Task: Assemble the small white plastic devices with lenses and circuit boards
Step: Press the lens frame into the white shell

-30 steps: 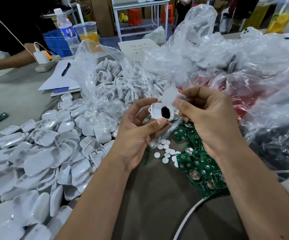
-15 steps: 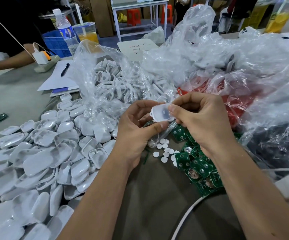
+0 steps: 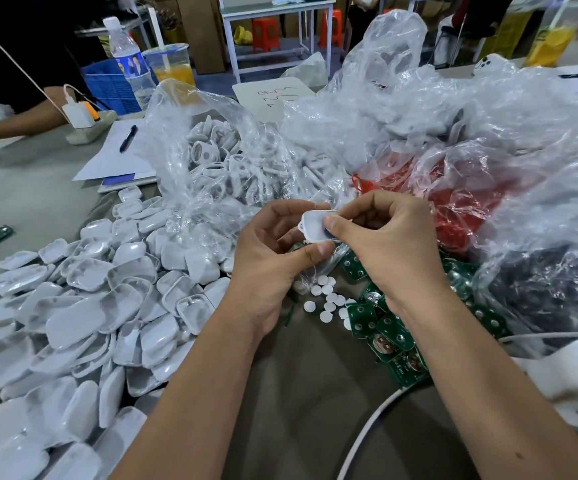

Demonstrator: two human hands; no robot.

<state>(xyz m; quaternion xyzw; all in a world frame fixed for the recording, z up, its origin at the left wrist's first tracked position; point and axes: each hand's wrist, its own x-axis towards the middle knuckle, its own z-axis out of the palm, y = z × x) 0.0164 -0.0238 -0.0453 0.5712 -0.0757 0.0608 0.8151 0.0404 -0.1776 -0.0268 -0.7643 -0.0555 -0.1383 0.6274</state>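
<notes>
A small white plastic device is held between both hands above the table's middle, its smooth closed face toward me. My left hand curls round its left side with the thumb below it. My right hand pinches its right edge with thumb and fingers. Under the hands lie several small white round lenses and a heap of green circuit boards. A big pile of white shell halves fills the left side.
A clear bag of white ring frames stands behind the hands, with more crumpled plastic bags and a red bag to the right. A white cable runs across the front. Paper, a pen, a bottle and another person's arm are far left.
The device was open, showing a dark hole inside; both hands have since pressed it closed and turned its smooth face toward me. The hands stayed in about the same place.
</notes>
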